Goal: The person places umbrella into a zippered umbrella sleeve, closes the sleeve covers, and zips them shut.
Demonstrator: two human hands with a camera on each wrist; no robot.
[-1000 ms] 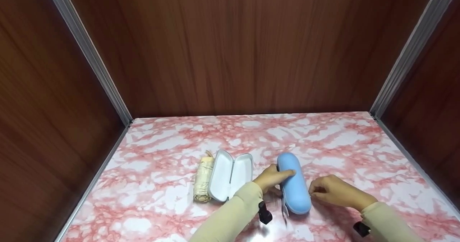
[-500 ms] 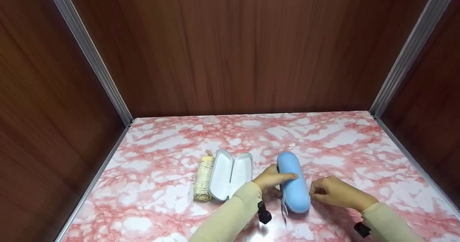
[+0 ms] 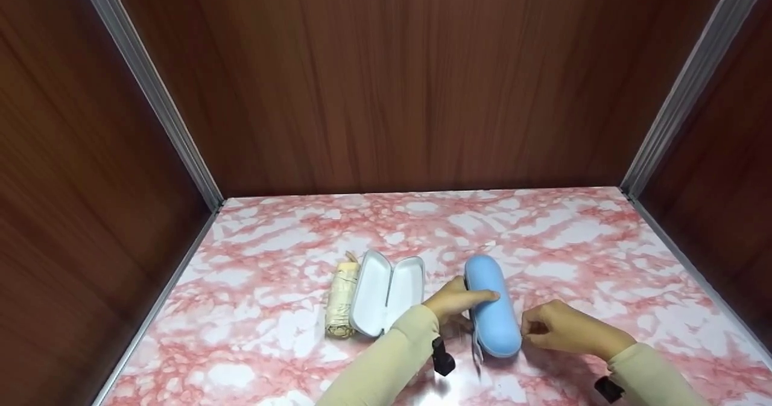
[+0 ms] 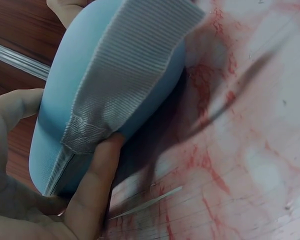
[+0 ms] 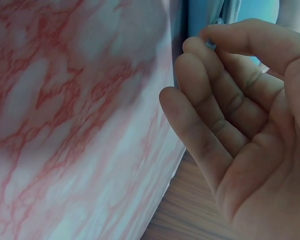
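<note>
A light blue zip case [image 3: 493,327], long and rounded, lies lengthwise on the marbled table in the head view. My left hand [image 3: 452,300] grips its left side, thumb over the top. In the left wrist view, a grey fabric strap [image 4: 130,60] sticks out from the case's side, and one finger presses near its base. At the case's right side is my right hand [image 3: 564,329]. Its thumb and forefinger pinch a small shiny zipper pull [image 5: 210,44], mostly hidden by the fingertips; the other fingers are loosely bent.
Left of my left hand lies an open white-lined hard case [image 3: 371,297]. Against it rests a rolled cream-coloured bundle with a loop, perhaps a folded umbrella [image 3: 341,302]. Brown wood-grain panels [image 3: 386,92] with metal edging enclose the table [image 3: 271,333].
My right hand has shifted slightly toward me along the blue case's right side. My left thumb has slid a little across the top. The case stays almost in place.
</note>
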